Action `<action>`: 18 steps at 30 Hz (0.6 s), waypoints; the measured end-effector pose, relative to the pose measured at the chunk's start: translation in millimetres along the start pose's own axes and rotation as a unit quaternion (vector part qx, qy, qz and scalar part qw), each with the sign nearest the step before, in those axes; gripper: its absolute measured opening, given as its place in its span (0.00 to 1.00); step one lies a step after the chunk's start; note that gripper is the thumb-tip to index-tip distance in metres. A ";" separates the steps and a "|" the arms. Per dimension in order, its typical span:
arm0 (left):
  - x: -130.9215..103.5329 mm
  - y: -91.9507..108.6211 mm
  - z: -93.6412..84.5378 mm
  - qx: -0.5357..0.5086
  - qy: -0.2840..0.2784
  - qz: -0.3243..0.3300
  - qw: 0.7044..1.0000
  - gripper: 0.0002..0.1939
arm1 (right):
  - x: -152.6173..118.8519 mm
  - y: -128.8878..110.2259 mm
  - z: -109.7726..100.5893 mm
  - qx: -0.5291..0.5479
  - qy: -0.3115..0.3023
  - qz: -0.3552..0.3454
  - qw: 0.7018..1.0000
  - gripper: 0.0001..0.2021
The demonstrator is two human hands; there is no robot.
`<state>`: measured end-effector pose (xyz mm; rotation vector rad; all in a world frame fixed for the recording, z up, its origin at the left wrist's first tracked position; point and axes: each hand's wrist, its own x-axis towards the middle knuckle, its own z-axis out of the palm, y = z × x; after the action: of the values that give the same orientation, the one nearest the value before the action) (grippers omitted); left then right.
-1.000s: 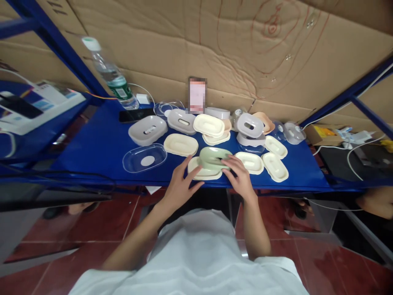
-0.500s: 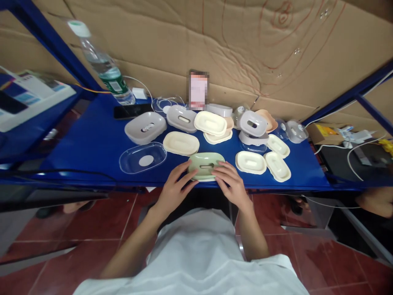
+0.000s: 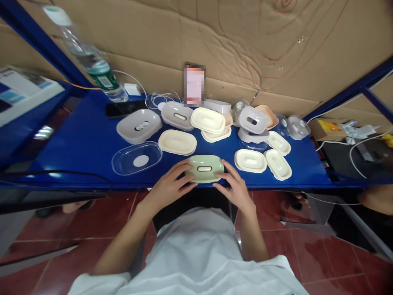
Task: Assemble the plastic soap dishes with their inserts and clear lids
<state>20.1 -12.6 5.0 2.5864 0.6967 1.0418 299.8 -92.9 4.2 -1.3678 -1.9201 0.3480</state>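
Note:
At the front edge of the table, a light green oval soap dish with a slot in its base sits between my two hands. Through the slot a cream-coloured surface shows. My left hand grips the dish's left end, fingers over the rim and thumb low at the front. At the right end my right hand holds the rim with its fingertips, thumb near the front edge. A cream oval tray lies just behind to the left. Another cream tray is to the right of my right hand.
Left are a grey dish and a clear lid. Behind stand more grey dishes, stacked cream trays and a peach dish. A water bottle, a black phone and a propped-up phone are along the back.
My right fingers have shifted from over the green dish toward its right rim. The slot, partly dark before, now shows cream along its length. The camera view has shifted slightly.

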 end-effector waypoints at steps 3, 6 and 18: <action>3.8 1.2 5.2 0.003 -0.003 -0.005 1.000 0.10 | 3.2 0.0 1.7 -0.023 0.000 -0.008 1.000 0.11; 2.8 2.8 3.3 0.028 -0.003 -0.008 1.000 0.12 | 4.5 0.0 3.2 -0.028 -0.001 -0.014 0.999 0.12; -58.9 -17.4 -56.2 0.290 0.083 -0.145 0.942 0.19 | 0.4 -1.7 11.1 -0.077 0.046 -0.014 0.996 0.40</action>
<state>-62.2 -25.1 3.6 2.7358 1.5824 1.0890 290.7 -91.1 -2.2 -1.4281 -1.9206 0.1222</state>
